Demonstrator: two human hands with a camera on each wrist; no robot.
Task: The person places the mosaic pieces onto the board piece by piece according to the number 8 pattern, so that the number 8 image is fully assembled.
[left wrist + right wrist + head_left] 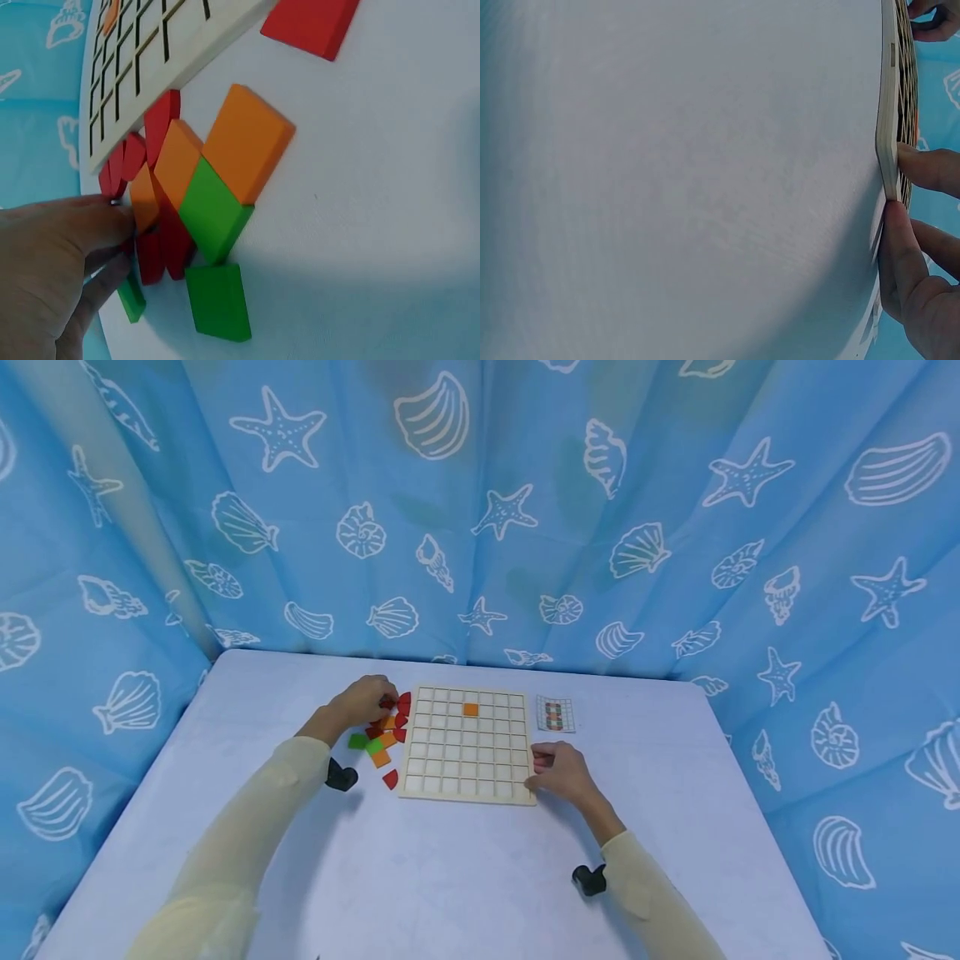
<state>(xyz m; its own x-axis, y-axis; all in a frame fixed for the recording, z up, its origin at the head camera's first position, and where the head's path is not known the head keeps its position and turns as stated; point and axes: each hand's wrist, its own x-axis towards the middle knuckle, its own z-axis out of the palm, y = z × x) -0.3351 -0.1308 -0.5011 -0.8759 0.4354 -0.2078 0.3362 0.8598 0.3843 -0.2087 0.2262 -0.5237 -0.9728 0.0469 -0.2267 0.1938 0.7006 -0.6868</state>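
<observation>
Presumably light and stiff, the grid board [468, 752] was laid on the tabletop [450, 877], its right edge gripped near the near corner between the right hand's [561, 771] thumb and fingers. Beside its left edge, smooth-looking tiles [216, 210], likely easily slid and best pinched by their sides, were touched by the left hand [363, 700]; whether one was grasped could not be told.

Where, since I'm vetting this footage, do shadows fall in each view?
Head: soft shadow on the tabletop beside the left sleeve; left wrist: broad, soft-edged shadow at lower right, near a green tile; right wrist: dim picture, shadow beside the right hand.
</observation>
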